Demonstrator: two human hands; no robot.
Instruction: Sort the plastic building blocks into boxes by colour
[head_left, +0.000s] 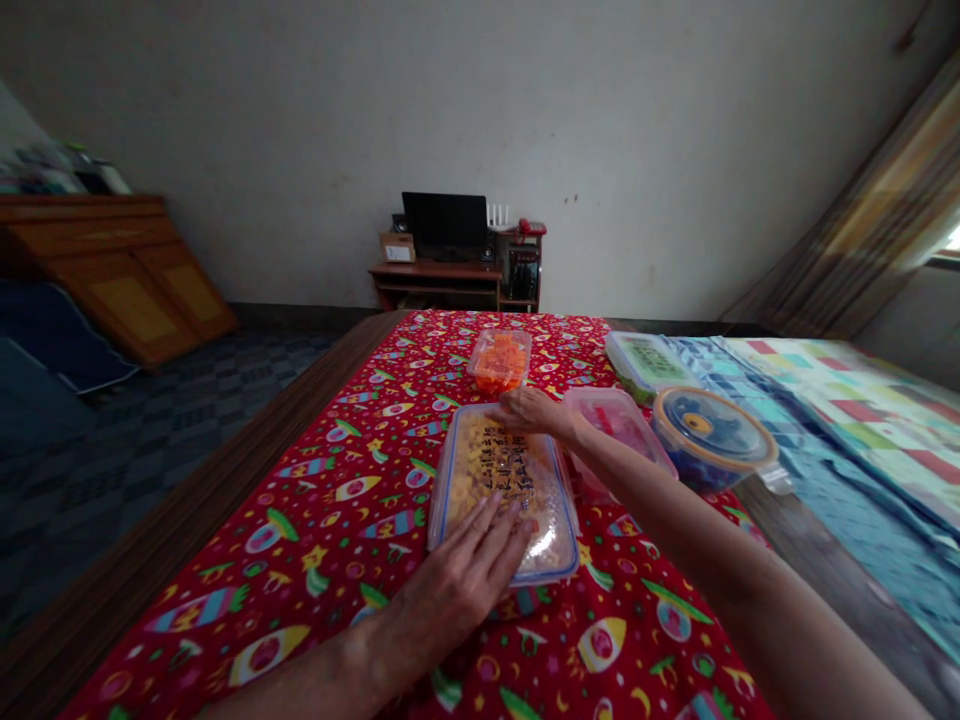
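Note:
A clear plastic food container (491, 470) with a blue-rimmed lid and black handwriting lies in front of me, yellowish pieces showing inside. My left hand (465, 570) rests on the near part of its lid, fingers stretched out flat. At the far edge of the same container is my right hand (534, 412), its fingers bent over the rim; the fingertips are partly hidden. Just beyond stands a smaller clear tub (501, 360) of orange pieces. Beside my right forearm sits a pinkish plastic container (615, 435), partly covered by that arm.
A round orange-rimmed container (712, 440) and a green-filled container (651, 362) stand to the right. Under them spreads a red patterned cloth (315, 600); a blue cloth (840, 510) lies farther right. A desk (439, 270) with a monitor (445, 222) stands against the wall.

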